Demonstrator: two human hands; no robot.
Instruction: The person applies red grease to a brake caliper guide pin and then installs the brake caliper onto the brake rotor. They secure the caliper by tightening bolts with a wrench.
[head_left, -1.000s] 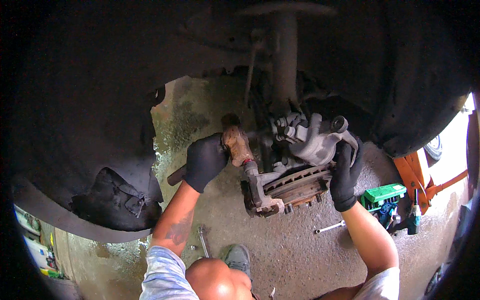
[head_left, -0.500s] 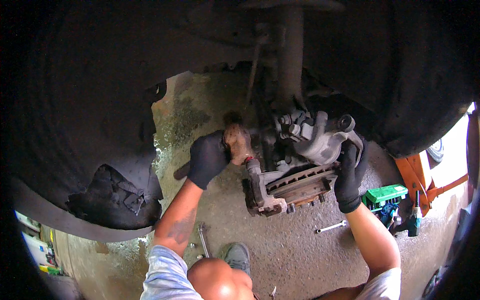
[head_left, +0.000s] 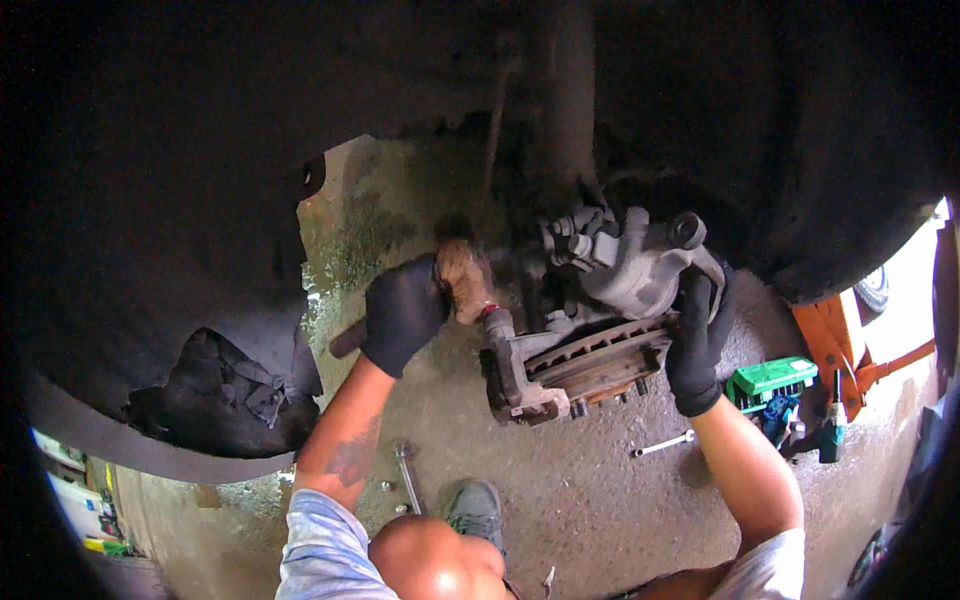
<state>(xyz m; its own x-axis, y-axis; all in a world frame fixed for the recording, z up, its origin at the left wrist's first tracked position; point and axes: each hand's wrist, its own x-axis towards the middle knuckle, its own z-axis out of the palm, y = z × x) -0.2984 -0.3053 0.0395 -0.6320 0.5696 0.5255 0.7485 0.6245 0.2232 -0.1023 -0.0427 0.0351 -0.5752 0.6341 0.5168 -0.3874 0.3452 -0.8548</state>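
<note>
My left hand, black glove, is closed round a dark tool handle; its rusty, worn head sits against the inboard side of the hub assembly. Looks like a hammer, can't tell for sure. My right hand, also gloved, has its fingers curled over the outer edge of the grey cast brake caliper, steadying it from the right.

The caliper sits above and behind the rusty ventilated brake disc, tilted, seemingly lifted partly off it. A grey caliper bracket still wraps the disc's left edge.

Progress, my read: wheel is off and the caliper looks loose; disc and bracket still on the hub, so removal is roughly mid-way. Whether the bracket bolts are out, can't tell.

Outward, on the concrete floor: a chrome spanner just right of the disc, a long chrome ratchet handle by my knee with small loose nuts beside it, a green plastic socket case and an orange jack further right. Dark wheel arch overhead, torn liner at left.
</note>
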